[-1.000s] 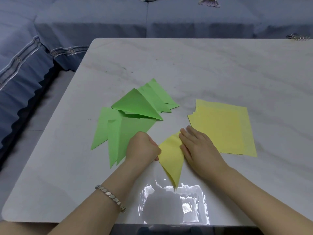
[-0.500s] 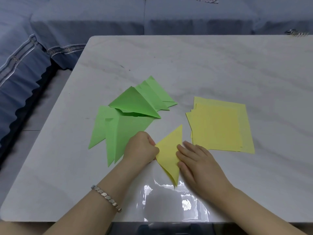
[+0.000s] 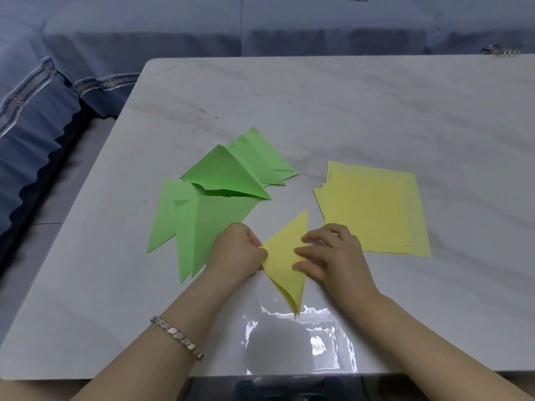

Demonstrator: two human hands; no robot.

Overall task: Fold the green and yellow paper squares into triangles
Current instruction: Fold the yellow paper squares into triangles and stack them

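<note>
Head view. Works low in the centre of the frame, on a pale marble-look counter (image 3: pixel 347 111).

Pinches the left corner of the folded yellow triangle (image 3: pixel 285 256) with the left grip (image 3: pixel 237 251), fingers curled round the paper's edge. Presses on the triangle's right half with the right grip (image 3: pixel 333 256), fingers stretched out flat and clasping nothing. Keeps the triangle flat on the counter between the two, one tip toward the upper right, the other toward the bottom edge, with a slight gape between the layers at that lower tip. Probably not fully creased there.

Up and left of the triangle: a loose heap of green triangles (image 3: pixel 220 204), already folded, close against the left grip. Right of centre: a stack of yellow squares (image 3: pixel 373 209), unfolded, just beside the right grip.

Handling, as a judgement only:
- Thin, light and limp, and likely to skate on the glossy counter, so better pinned flat than lifted.
- Takes a crease readily and permanently, so worth matching the corners before pressing.
- Best held at a corner or along the fold, with fingertips run outward toward the gaping lower tip.
</note>
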